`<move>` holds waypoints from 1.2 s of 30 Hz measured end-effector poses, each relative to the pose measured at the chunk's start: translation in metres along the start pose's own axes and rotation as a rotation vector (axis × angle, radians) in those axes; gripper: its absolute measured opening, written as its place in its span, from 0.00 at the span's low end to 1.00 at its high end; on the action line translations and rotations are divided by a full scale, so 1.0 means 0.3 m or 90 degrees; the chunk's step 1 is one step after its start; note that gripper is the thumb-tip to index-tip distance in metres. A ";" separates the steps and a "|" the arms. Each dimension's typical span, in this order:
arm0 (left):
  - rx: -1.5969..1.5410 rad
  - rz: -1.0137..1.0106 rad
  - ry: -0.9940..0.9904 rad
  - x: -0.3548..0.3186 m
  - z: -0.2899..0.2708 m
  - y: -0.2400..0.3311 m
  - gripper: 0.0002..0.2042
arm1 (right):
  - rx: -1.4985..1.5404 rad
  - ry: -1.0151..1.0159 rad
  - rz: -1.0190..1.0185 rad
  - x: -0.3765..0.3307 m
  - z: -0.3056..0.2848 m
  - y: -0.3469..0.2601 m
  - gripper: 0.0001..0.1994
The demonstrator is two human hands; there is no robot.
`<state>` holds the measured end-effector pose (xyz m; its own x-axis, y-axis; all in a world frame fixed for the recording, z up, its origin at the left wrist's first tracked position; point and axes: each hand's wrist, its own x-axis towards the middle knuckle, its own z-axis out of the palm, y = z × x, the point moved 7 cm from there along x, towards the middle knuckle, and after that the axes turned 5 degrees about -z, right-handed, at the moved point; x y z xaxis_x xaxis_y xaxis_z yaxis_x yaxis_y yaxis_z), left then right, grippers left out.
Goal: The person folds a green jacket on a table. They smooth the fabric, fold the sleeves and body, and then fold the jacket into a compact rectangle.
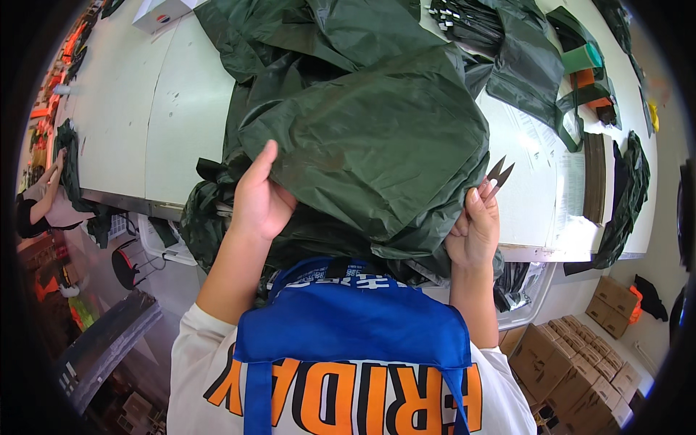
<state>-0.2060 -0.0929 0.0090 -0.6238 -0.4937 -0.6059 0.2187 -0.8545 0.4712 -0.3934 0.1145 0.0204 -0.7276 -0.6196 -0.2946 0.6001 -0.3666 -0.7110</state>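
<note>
A dark green, slightly glossy fabric piece point(384, 138) is spread in front of me, its near edge hanging over the table's front. My left hand point(262, 199) is at its left edge, thumb stretched up and away from the cloth; the fingers go under the fabric and are hidden. At the right edge, my right hand point(475, 225) is closed around small thread snips point(499, 176), blades pointing up and apart. Those fingers also touch the fabric's edge; whether they pinch it I cannot tell.
More green fabric point(290, 29) is heaped behind. Black zip-like strips point(467, 22), a green tape roll point(582, 57) and a cardboard stack point(594, 177) lie to the right. A white box point(161, 14) stands far left. Cartons point(558, 370) fill the lower right. Another person's arm point(49, 187) handles fabric at left.
</note>
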 end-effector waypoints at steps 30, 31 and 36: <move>0.617 0.259 -0.222 -0.184 0.132 -0.153 0.13 | -0.747 -0.165 -0.495 0.074 0.079 -0.160 0.25; 0.636 0.303 -0.216 -0.196 0.137 -0.145 0.13 | -0.692 -0.190 -0.492 0.091 0.066 -0.179 0.24; 0.758 0.364 -0.237 -0.243 0.143 -0.126 0.10 | -0.434 -0.169 -0.350 0.088 0.043 -0.190 0.16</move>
<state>-0.2008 -0.0178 0.0629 -0.8696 -0.4930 -0.0260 -0.1416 0.1987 0.9698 -0.4426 0.1100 0.0613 -0.7019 -0.6491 0.2931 -0.1952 -0.2204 -0.9557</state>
